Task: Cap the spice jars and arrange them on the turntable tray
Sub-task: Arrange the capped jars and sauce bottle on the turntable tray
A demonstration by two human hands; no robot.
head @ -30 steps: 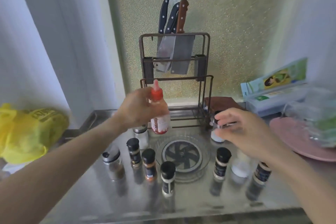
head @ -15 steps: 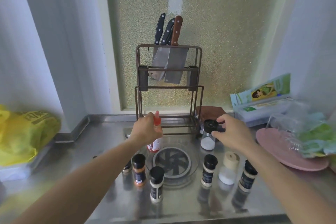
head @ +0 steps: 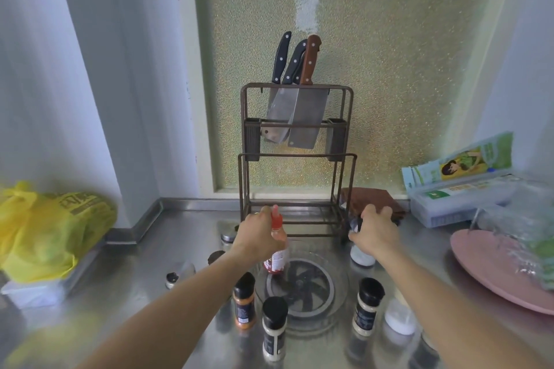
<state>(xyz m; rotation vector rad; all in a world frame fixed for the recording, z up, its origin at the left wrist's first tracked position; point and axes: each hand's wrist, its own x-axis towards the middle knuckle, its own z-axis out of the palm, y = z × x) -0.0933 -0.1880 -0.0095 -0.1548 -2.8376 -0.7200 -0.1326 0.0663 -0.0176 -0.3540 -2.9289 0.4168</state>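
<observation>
I can read no text here. The print on the yellow bag (head: 60, 228) is blurred. The jar labels and the green box (head: 458, 165) are too small to read.

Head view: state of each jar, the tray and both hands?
Left hand: holds red-capped bottle.
Red-capped bottle: capped, upright, at the turntable tray's rim.
Right hand: covers the top of white-powder jar.
White-powder jar: upright beside tray; cap hidden.
Turntable tray: no jars at its middle.
Orange spice jar: capped, upright, off tray.
Two black-capped jars: capped, off tray.
</observation>
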